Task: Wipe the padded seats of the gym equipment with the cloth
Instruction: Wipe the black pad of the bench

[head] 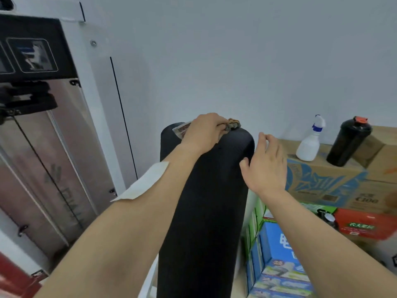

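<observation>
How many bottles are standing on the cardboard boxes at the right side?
2. A white spray bottle stands on the printed cardboard box, and a black shaker bottle stands just to its right. More may be hidden beyond the right edge of the picture.

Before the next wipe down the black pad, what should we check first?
1. Cloth in left hand: ok, fingers closed on it.
2. Cloth touching the black pad: ok, pressed at the top end.
3. Right hand steadying the pad: ok, resting open on its right edge.
4. Path down the pad free: ok, nothing lies on it.
5. Spray bottle and black bottle out of the way: ok, upright on the cardboard box.
6. Cloth damp: cannot tell.
</observation>
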### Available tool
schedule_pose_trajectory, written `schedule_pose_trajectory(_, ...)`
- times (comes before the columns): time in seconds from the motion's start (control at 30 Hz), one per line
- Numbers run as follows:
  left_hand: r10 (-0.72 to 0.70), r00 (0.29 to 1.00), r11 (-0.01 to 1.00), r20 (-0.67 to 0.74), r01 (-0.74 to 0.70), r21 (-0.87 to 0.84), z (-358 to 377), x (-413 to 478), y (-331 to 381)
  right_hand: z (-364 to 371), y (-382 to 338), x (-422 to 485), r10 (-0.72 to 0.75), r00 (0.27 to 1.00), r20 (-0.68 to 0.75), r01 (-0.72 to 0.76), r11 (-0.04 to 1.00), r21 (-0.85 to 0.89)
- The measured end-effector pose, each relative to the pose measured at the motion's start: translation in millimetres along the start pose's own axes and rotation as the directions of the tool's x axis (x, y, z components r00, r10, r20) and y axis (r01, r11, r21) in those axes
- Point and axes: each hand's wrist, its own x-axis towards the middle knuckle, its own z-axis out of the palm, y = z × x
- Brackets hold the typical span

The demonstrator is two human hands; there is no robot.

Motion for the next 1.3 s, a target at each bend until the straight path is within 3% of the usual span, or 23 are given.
schedule_pose_trajectory(0.2,-0.093,0.975,0.993,-0.201,0.107,0.06,-7.9,-38.8,-37.8,-4.6,-4.9,-17.4,-0.049,0.994,0.102,0.048,0.999,0.009)
schedule_pose_trajectory(0.33,-0.174,0.957,0.977,-0.234,0.198,0.083,-18.1,-58.3,-46.0,-12.5,-7.9,-31.9,-0.07,0.99,0.12,0.062,0.995,0.073)
schedule_pose_trajectory(0.47,-0.252,0.941,0.948,-0.224,0.194,-0.253,-24.9,-87.1,-18.0,-24.9,-7.6,-40.8,-0.111,0.977,0.182,0.055,0.956,0.287)
schedule_pose_trajectory(0.53,-0.266,0.95,0.895,-0.163,0.18,-0.408,-29.6,-106.3,-4.0,-31.5,-8.7,-42.6,-0.12,0.957,0.263,-0.026,0.871,0.491)
schedule_pose_trajectory(0.6,-0.244,0.967,0.838,-0.073,0.172,-0.518,-31.9,-128.4,6.5,-41.5,-10.7,-46.0,-0.132,0.922,0.363,-0.169,0.708,0.685)
schedule_pose_trajectory(0.7,-0.252,0.96,0.689,0.118,0.264,-0.675,-30.5,-165.9,18.5,-57.9,-11.7,-62.6,-0.221,0.82,0.528,-0.38,0.479,0.791)
schedule_pose_trajectory(0.73,-0.255,0.946,0.609,0.2,0.317,-0.727,-29.0,-178.3,21.5,-61.9,-11.7,-71.7,-0.256,0.78,0.571,-0.418,0.466,0.78)
schedule_pose_trajectory(0.83,-0.257,0.878,0.367,0.404,0.476,-0.8,-23.5,-212.0,25.2,-60.0,-8.1,-100.5,-0.306,0.713,0.631,-0.39,0.574,0.719)
schedule_pose_trajectory(0.93,-0.294,0.811,0.216,0.506,0.572,-0.792,-20.8,-240.2,29.8,-53.1,1.6,-126.7,-0.284,0.724,0.628,-0.36,0.621,0.696)
schedule_pose_trajectory(1.0,-0.317,0.747,0.168,0.584,0.65,-0.741,-20.9,-257.8,39.5,-51.5,10.5,-141.2,-0.277,0.735,0.619,-0.324,0.659,0.679)
schedule_pose_trajectory(1.1,-0.315,0.685,0.283,0.657,0.729,-0.623,-17.8,-282.0,57.2,-56.1,16.6,-164.8,-0.28,0.741,0.61,-0.28,0.697,0.66)
schedule_pose_trajectory(1.23,-0.312,0.73,0.487,0.607,0.672,-0.558,-12.1,-308.5,78.9,-71.8,17.4,-198.3,-0.265,0.75,0.607,-0.336,0.637,0.694)
schedule_pose_trajectory(1.3,-0.336,0.764,0.591,0.552,0.627,-0.508,-12.8,-323.0,90.4,-80.6,18.2,-214.4,-0.267,0.758,0.595,-0.3,0.666,0.683)
